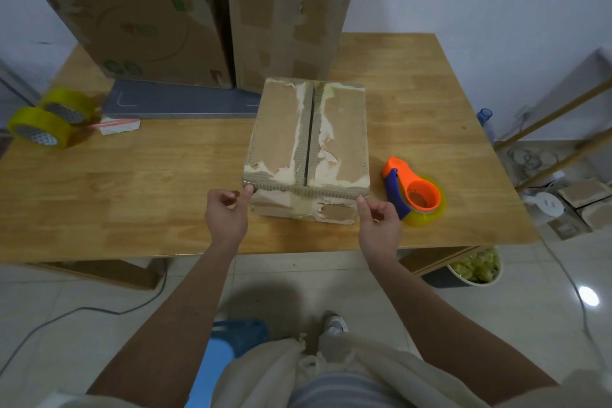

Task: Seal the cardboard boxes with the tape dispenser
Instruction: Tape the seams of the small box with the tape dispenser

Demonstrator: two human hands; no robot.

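Note:
A small worn cardboard box [281, 132] sits in the middle of the wooden table [132, 182], its two top flaps folded down with an untaped dark seam between them. My left hand [227, 212] pinches the box's near left top corner. My right hand [379, 222] pinches the near right top corner. The orange and blue tape dispenser [414, 192], loaded with a yellowish roll, lies on the table just right of the box, beside my right hand. Nobody holds it.
Two large cardboard boxes [142, 16] [288, 16] stand at the back of the table on a grey mat [178, 99]. Two yellow tape rolls [49, 119] lie at the far left. A bin [473, 270], cables and shelving are on the floor at right.

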